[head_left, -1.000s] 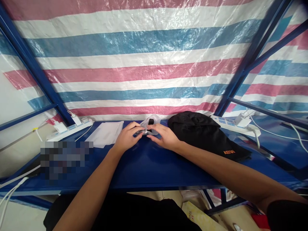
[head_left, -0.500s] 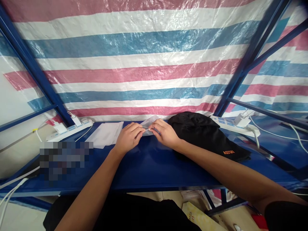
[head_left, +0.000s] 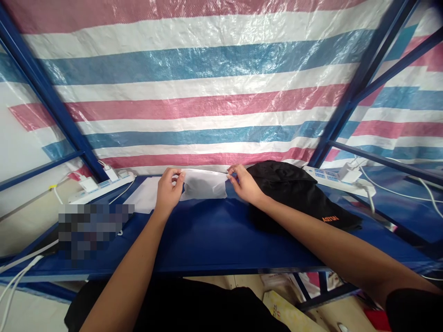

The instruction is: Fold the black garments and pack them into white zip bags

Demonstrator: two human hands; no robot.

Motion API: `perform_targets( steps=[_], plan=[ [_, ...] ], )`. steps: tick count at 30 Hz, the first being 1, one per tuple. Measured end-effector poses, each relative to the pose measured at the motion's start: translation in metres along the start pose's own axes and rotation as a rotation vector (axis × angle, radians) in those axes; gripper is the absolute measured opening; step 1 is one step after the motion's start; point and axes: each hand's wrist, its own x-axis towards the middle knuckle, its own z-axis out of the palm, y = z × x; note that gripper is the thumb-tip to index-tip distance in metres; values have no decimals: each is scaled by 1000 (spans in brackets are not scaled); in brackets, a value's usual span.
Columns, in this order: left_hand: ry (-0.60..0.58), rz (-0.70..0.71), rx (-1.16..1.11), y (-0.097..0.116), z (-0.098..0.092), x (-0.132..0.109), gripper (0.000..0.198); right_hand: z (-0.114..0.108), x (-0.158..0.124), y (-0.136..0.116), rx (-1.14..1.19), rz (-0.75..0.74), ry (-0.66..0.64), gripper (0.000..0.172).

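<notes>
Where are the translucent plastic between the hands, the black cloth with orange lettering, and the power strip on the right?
Translucent plastic [head_left: 205, 185]: head view, middle of its hanging face.
Black cloth [head_left: 294, 194]: head view, middle of its visible body.
Power strip [head_left: 327, 180]: head view, on its white casing.

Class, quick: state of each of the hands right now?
Left hand: closed, pinching the top left of a translucent plastic bag.
Right hand: closed, pinching its top right.

Hands [head_left: 169, 190] now farther apart on bag [head_left: 206, 185]
</notes>
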Motion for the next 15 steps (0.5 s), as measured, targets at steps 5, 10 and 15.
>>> perform_targets(
  steps=[5, 10, 15],
  plan=[
    [-224, -69, -58, -3, 5, -2, 27, 7, -6, 2, 126, 152, -45, 19],
    [-208, 26, -58, 10, 3, -2, 24, -1, 8, -13, 105, 51, -119, 25],
    [-154, 22, -116, 10, -1, 0, 28, -13, 58, -33, 97, -57, -376, 14]
  ],
)
